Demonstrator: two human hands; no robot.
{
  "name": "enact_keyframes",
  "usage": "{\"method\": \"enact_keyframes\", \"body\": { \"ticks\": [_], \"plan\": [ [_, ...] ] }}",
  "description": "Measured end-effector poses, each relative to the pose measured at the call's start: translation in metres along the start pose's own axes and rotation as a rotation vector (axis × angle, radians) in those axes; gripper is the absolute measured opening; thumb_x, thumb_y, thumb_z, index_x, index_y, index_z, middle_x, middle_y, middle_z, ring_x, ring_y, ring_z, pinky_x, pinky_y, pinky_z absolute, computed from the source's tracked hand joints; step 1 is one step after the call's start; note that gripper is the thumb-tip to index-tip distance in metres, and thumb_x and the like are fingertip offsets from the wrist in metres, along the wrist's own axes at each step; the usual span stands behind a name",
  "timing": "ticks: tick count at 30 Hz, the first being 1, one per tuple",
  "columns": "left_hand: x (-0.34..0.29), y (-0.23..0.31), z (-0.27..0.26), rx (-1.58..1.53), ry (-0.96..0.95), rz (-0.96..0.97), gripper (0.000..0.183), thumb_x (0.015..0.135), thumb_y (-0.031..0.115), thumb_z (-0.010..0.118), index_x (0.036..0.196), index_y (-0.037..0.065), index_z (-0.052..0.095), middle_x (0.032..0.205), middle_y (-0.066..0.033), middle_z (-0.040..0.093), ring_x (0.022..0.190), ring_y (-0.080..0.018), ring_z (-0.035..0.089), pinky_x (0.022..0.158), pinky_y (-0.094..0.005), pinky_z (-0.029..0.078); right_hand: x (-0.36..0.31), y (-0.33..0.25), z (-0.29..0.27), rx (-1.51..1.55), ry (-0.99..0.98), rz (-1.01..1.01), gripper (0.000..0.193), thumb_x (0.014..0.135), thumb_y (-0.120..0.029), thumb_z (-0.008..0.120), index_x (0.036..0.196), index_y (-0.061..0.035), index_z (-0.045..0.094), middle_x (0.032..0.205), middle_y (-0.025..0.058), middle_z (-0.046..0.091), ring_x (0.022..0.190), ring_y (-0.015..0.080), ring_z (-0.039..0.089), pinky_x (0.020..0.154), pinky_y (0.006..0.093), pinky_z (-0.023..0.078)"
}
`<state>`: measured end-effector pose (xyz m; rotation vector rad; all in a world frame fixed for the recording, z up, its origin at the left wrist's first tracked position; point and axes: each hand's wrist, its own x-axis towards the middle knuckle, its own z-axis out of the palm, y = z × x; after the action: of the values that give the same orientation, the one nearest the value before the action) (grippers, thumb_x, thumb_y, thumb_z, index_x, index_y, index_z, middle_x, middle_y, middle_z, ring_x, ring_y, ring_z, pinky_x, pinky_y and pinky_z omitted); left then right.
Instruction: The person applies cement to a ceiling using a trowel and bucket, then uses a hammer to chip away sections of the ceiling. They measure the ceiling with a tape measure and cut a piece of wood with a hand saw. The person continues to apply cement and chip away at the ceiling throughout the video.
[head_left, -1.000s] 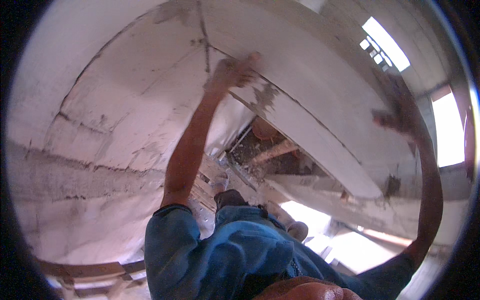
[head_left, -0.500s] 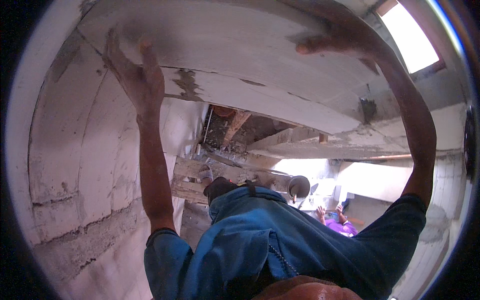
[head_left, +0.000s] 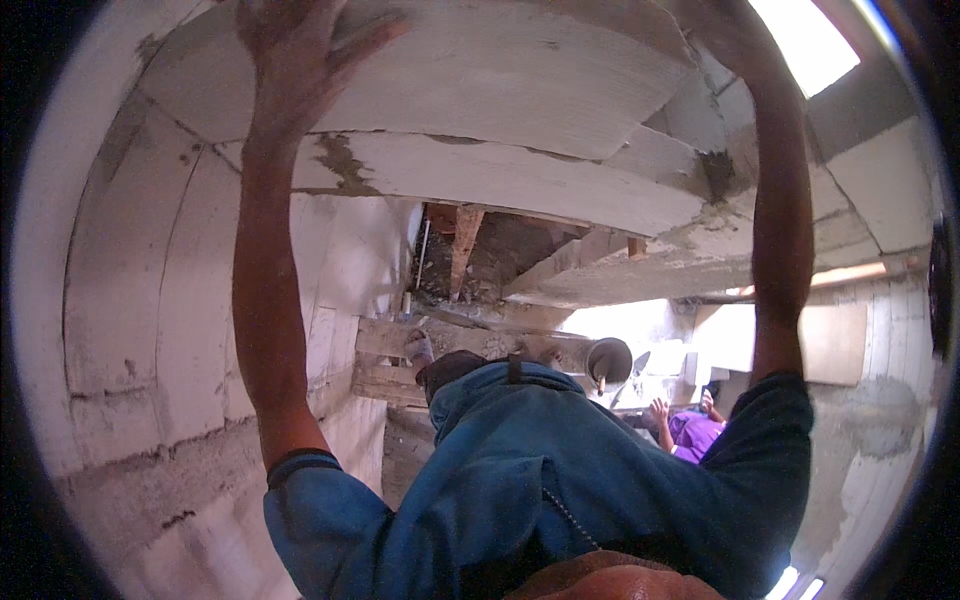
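A large pale block [head_left: 510,75] lies along the top of the wall in front of me. Its lower edge rests over another pale course [head_left: 490,172] with grey mortar smears [head_left: 342,165]. My left hand [head_left: 300,55] is on the left part of the upper block, thumb stretched out and fingers apart, the fingertips partly cut off by the picture's upper edge. Near the block's right end is my right hand [head_left: 722,35]; its fingers are dark and mostly beyond the upper edge, so its grip is hidden.
I am standing on wooden planks [head_left: 385,378] above a lower level. A round bucket [head_left: 608,364] stands by my feet. Below right, a person in purple [head_left: 697,436] has both hands raised. A pale block wall [head_left: 150,320] rises at left; a bright opening [head_left: 808,45] is at upper right.
Both hands have moved farther up the picture, the left from the block's lower edge onto its face. My right arm has straightened and the right hand is at the block's right end.
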<state>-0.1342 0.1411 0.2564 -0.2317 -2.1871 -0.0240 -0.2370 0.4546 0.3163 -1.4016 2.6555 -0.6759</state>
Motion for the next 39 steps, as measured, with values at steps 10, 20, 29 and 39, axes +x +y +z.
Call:
{"method": "enact_keyframes", "body": {
  "ticks": [10,20,29,39],
  "plan": [
    [-0.139,-0.078,0.111,-0.469,0.684,-0.713,0.068,0.104,0.044,0.032,0.151,-0.004,0.019,0.159,-0.0269,0.009,0.148,-0.0399,0.004,0.120,-0.0467,0.009,-0.052,0.151,0.142,0.634,0.619,0.210,0.080,0.088,-0.039,0.070,0.149,-0.0068,0.029,0.143,0.0183,0.045,0.129,0.0326,0.047,0.111,0.0465,0.034],
    [-0.182,-0.063,0.097,-0.404,0.062,-1.007,0.068,0.105,0.043,0.025,0.152,-0.004,0.013,0.159,-0.0273,0.006,0.149,-0.0377,0.003,0.121,-0.0436,0.004,-0.037,0.133,0.161,1.111,0.841,-0.114,0.072,0.082,-0.023,0.074,0.142,-0.0085,0.038,0.130,0.0139,0.053,0.119,0.0308,0.054,0.102,0.0483,0.045],
    [-0.172,-0.057,0.094,-0.585,0.283,-1.015,0.083,0.102,0.055,0.029,0.152,-0.006,0.004,0.160,-0.0248,0.004,0.149,-0.0330,0.003,0.121,-0.0391,0.007,-0.043,0.141,0.158,1.083,0.894,-0.058,0.084,0.075,-0.024,0.078,0.144,-0.0054,0.034,0.134,0.0153,0.050,0.122,0.0334,0.051,0.105,0.0508,0.040],
    [-0.167,-0.073,0.052,-0.767,0.375,-0.959,0.071,0.103,0.041,0.043,0.155,0.004,0.012,0.159,-0.0197,0.018,0.147,-0.0277,0.019,0.118,-0.0386,0.018,-0.055,0.174,0.183,0.948,0.945,0.112,0.077,0.073,-0.023,0.081,0.136,-0.0053,0.041,0.123,0.0110,0.055,0.109,0.0271,0.056,0.099,0.0450,0.042]
  ]
}}
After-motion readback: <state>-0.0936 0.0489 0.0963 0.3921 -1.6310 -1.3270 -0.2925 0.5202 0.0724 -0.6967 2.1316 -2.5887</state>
